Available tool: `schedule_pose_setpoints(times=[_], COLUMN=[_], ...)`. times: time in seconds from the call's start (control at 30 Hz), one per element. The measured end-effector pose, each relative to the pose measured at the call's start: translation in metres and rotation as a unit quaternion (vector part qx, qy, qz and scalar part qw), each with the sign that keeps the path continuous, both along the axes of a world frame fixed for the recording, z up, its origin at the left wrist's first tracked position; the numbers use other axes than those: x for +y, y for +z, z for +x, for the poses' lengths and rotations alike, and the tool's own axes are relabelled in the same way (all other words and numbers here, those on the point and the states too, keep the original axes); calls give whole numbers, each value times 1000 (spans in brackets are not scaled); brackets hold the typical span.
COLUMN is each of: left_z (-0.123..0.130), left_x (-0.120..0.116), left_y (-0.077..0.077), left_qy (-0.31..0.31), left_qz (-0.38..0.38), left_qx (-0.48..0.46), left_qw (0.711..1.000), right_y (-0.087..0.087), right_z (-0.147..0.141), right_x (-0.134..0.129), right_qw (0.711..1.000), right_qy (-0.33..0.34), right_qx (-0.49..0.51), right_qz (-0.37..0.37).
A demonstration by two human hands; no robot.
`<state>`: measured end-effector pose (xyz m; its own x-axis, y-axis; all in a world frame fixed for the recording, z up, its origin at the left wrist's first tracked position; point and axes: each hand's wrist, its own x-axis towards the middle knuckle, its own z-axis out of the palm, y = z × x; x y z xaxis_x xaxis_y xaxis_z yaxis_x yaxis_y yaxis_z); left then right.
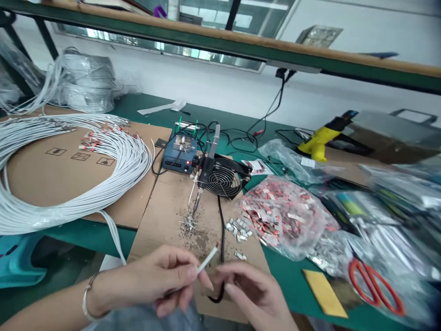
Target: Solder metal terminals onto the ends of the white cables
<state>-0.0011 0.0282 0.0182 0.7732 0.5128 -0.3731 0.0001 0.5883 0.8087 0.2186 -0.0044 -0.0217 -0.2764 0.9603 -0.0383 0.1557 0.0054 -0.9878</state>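
Note:
A short end of white cable (208, 258) sticks out up and to the right from my left hand (175, 278), pinched between thumb and fingers. Just right of that end is my right hand (255, 292), thumb and forefinger apart, with nothing visible between them. Beyond the hands, a soldering iron (206, 172) points tip-down in its stand over a pile of solder bits (189, 224) on cardboard. Small metal connector pieces (239, 229) lie on the right of the cardboard, near a black cord (221, 230).
A blue soldering station (177, 161) and black fan (223, 181) stand behind. On the left lies a big coil of white cables (120, 184). To the right are a bag of red-and-silver parts (279, 214), orange-handled scissors (375, 282), a yellow pad (325, 293) and a yellow heat gun (319, 142).

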Motion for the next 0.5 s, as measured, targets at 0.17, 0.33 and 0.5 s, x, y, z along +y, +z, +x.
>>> schedule_pose_setpoints(times=[0.17,0.33,0.5], left_z=[-12,-18,-15], left_x=[-18,-30,-33], left_y=[-25,-18,-13], left_qy=[3,-9,-40], left_qz=[57,90,176], left_qx=[124,223,266], left_qw=[991,971,947], right_y=[2,5,0], right_z=[-37,-41,-39], right_x=[7,6,1], right_qw=[1000,999,996], right_qy=[18,4,13], right_qx=[5,15,23], right_qz=[5,-49,-86])
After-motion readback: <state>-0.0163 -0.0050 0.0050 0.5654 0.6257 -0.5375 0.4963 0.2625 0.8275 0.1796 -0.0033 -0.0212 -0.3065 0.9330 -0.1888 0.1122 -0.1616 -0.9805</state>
